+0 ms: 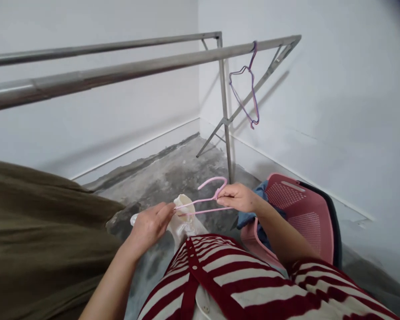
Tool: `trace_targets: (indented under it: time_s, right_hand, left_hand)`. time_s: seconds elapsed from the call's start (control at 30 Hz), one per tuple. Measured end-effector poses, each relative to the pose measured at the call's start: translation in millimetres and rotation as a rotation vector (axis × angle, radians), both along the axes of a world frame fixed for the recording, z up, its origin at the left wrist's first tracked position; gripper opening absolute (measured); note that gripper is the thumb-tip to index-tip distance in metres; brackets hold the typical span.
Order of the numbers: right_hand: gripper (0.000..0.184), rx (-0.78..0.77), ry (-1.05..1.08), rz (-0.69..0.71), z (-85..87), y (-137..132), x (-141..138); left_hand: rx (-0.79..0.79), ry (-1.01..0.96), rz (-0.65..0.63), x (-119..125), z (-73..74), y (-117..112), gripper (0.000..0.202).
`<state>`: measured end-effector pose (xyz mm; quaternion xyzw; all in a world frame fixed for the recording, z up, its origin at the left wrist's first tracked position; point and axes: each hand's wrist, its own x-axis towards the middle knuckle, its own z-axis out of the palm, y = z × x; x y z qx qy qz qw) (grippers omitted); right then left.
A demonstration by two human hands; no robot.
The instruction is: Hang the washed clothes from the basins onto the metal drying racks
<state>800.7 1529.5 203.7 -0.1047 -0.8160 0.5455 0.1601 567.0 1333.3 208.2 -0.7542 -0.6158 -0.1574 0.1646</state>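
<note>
My right hand (236, 198) pinches a pink wire clothes hanger (203, 201) near its hook, with the hook curving up and away. My left hand (151, 224) is closed on the gathered top of a white garment (185, 224). The hanger's far end reaches the garment's opening, close to my left fingers. Most of the garment hangs below my left hand, partly hidden by it and by my red-and-white striped top (220, 278).
A steel drying rack (120, 71) stands ahead, with a purple wire hanger (252, 78) on its nearer rail. To the right is a pink plastic laundry basket (303, 213) holding blue cloth (262, 191). Olive cloth (36, 222) hangs at left, above a stained concrete floor (173, 178).
</note>
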Motion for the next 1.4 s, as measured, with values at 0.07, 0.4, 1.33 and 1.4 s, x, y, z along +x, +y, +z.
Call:
trace_targets:
  time_s: [0.07,0.4,1.33,1.4]
  right_hand:
    - [0.017,0.07,0.026,-0.038,5.1,-2.9,0.6]
    - [0.018,0.072,0.021,-0.131,2.9,1.2,16.1]
    - [0.026,-0.407,0.161,-0.161,-57.5,-32.4,-32.0]
    - [0.036,-0.525,0.121,0.007,-59.6,-19.5,-34.3]
  left_hand:
    - [0.052,-0.047,0.022,2.6,-4.6,3.3,0.015]
    - [0.013,-0.069,-0.038,7.3,-4.3,14.9,0.017]
    - [-0.02,0.18,0.029,23.6,17.5,29.9,0.029]
    - [-0.044,0.21,0.018,16.7,30.4,23.9,0.033]
